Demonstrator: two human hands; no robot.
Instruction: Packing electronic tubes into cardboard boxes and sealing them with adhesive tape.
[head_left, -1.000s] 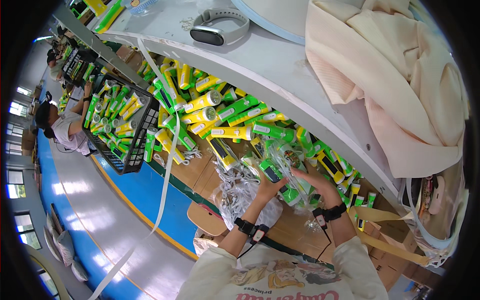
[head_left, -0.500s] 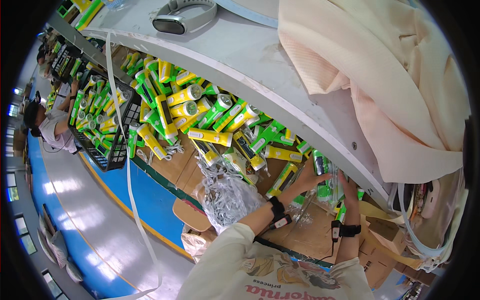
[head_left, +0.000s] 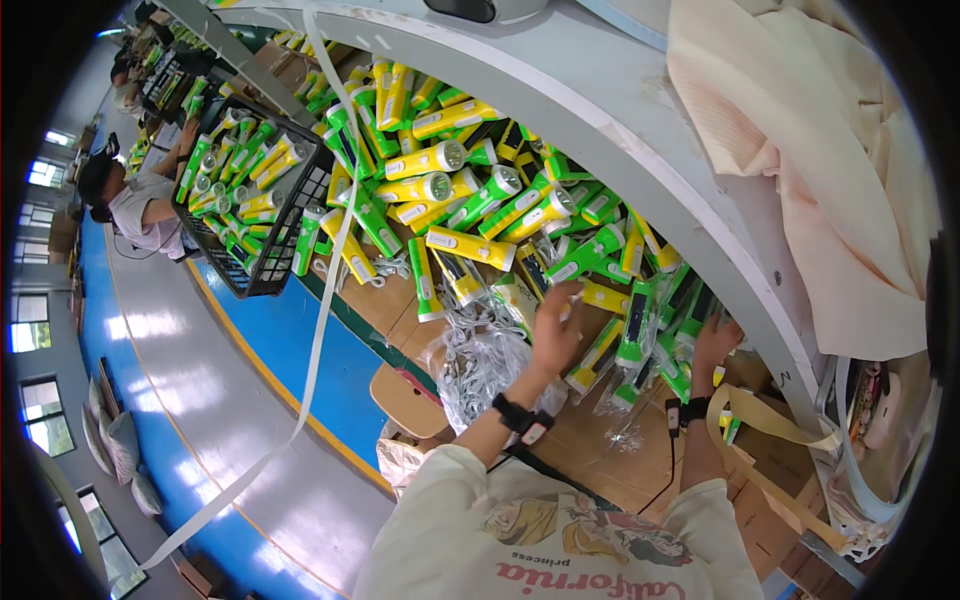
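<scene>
Cardboard point(head_left: 600, 470) under green-and-yellow flashlights point(head_left: 636, 325)

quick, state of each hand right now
Left hand: open, fingers loosely curled, nothing seen in it.
Right hand: beside bagged flashlights; can't tell if it grips one.

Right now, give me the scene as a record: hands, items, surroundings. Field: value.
left hand: beside a yellow flashlight, fingers partly curled, nothing visibly held
right hand: at the right end of the flashlight pile; grip unclear
between hands: green flashlight in clear plastic
cables: white, bunched with clear plastic, left of left forearm
crate: black, holding yellow and green flashlights, at left
shelf: gray, cream cloth on it
co-worker: beside crate
</scene>
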